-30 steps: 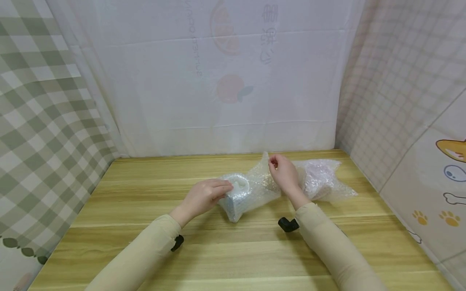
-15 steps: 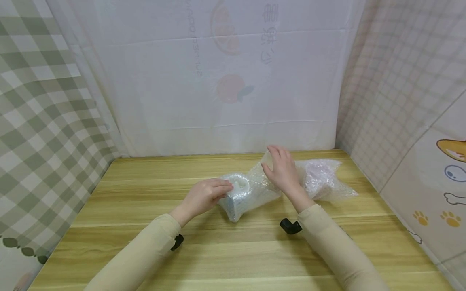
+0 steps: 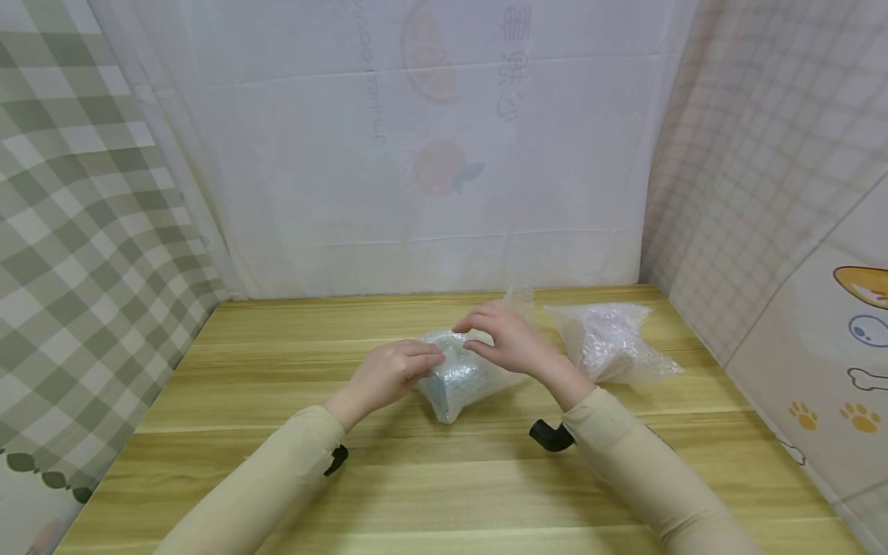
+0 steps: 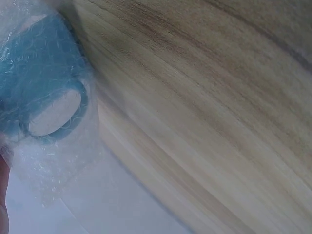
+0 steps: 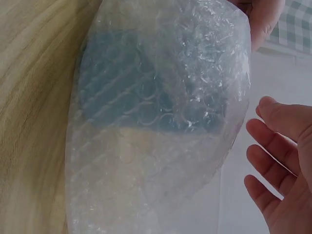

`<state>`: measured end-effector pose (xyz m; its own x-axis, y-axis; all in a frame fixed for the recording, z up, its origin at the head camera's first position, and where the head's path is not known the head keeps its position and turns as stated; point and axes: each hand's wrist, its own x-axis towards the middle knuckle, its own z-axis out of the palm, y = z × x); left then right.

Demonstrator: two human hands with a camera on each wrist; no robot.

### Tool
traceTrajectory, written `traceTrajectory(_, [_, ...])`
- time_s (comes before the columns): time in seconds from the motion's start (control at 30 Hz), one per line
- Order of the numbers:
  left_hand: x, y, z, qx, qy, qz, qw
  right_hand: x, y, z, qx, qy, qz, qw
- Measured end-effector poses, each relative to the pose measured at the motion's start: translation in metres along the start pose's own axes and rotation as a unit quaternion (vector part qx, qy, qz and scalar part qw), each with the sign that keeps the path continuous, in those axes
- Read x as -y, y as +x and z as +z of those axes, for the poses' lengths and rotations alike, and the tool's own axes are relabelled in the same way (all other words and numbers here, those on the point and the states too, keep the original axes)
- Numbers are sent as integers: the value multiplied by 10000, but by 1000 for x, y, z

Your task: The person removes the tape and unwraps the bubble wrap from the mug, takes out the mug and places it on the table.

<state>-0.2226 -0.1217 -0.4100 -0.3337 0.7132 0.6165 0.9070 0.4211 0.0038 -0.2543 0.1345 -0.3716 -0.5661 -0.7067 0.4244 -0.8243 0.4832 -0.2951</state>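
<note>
A blue mug [image 4: 44, 58] with a ring handle and a pale inside stands in a clear bubble wrap bag [image 3: 451, 397]. My left hand [image 3: 391, 374] grips the wrapped mug at its left side, fingers bent over the rim. My right hand [image 3: 509, 339] hovers over the bag, thumb and fingers apart. Its fingers [image 5: 273, 165] hold nothing in the right wrist view, and a gap lies between them and the bubble wrap. The bag's loose end [image 3: 519, 301] sticks up behind the right hand, which partly hides the bag.
A second bubble wrap bag [image 3: 610, 343] with something pinkish inside lies to the right on the wooden table [image 3: 444, 493]. A white cloth [image 3: 312, 193] hangs behind the table, with patterned cloths at both sides.
My right hand has let go of the bag's loose end, spread its fingers and come left over the mug. That end leans differently now. My left hand has stayed in place.
</note>
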Motion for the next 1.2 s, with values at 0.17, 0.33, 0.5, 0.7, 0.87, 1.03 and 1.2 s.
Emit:
traceTrajectory(0.17, [1, 0, -1, 111, 27, 19, 9999, 3, 4, 1, 201, 94, -199, 9996])
traceTrajectory(0.33, [1, 0, -1, 195, 42, 42, 9998, 5, 5, 2, 298, -86, -366, 9989])
traceTrajectory(0.5, [1, 1, -3, 175, 34, 62, 9998, 7, 7, 3, 600, -143, -228, 9978])
traceTrajectory(0.7, [1, 1, -3, 130, 55, 87, 9999, 10, 14, 4, 950, -379, -141, 9947])
traceTrajectory(0.87, [2, 1, -3, 115, 56, 136, 9998, 12, 20, 7, 1182, -628, -62, 9910])
traceTrajectory(1.03, [2, 1, -2, 88, 33, 163, 9998, 13, 23, 9, 1336, -762, 35, 9881])
traceTrajectory(1.2, [3, 0, -1, -8, -27, 202, 9998, 14, 24, 9, 1386, -811, 24, 9870])
